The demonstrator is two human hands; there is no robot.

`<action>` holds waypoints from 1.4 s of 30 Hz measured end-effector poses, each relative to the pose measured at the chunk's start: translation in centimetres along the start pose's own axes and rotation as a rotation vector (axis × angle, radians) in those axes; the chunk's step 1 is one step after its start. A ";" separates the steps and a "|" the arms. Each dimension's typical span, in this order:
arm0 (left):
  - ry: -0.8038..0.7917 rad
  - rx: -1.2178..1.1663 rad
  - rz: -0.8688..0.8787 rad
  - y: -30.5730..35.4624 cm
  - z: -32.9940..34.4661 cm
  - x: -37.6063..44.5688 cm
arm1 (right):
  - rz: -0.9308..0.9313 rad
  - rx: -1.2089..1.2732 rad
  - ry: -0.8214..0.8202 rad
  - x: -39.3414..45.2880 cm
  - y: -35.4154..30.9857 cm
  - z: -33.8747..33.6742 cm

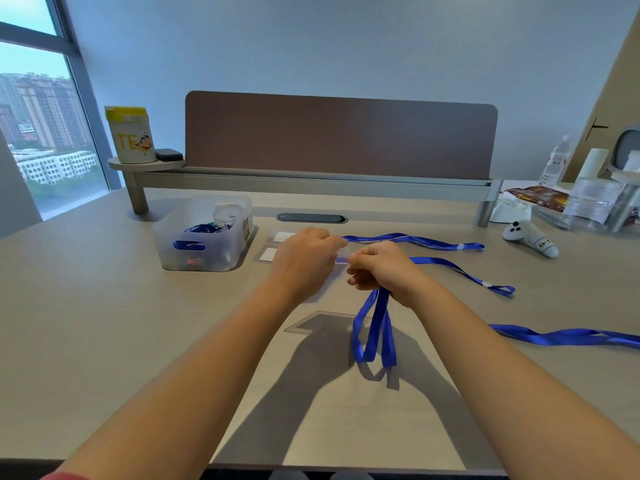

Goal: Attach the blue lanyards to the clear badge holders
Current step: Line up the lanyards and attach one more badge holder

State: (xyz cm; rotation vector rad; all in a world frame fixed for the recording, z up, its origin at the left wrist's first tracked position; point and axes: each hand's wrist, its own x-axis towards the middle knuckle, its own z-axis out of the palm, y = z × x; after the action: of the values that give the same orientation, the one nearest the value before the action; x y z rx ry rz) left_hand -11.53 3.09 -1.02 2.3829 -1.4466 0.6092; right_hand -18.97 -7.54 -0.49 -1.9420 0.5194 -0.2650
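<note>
My left hand (306, 259) pinches the top edge of a clear badge holder (341, 258) held above the table. My right hand (379, 268) is closed on the end of a blue lanyard (375, 327), right against that holder; the strap's loop hangs from my fist down to the table. Two more clear holders with white cards (273, 247) lie behind my left hand. Other blue lanyards lie to the right: one far (415, 240), one middle (460, 270), one near the right edge (568, 336). Whether the clip is through the holder's slot is hidden by my fingers.
A translucent bin (204, 237) with blue lanyards and a clear cup stands left of my hands. Another clear sleeve (311, 322) lies flat under my wrists. A white controller (530, 237), plastic boxes and a bottle crowd the right; a divider shelf (311, 183) runs behind.
</note>
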 end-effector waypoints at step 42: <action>0.144 -0.900 -0.311 -1.6 0.9 0.9 | -0.339 -0.016 0.120 1.2 -0.9 1.1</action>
State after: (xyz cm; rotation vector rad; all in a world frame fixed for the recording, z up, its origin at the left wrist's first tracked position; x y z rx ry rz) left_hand -9.56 2.67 -1.41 1.7285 -0.9527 0.0145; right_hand -17.23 -6.90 -0.23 -2.0331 0.2670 -0.5975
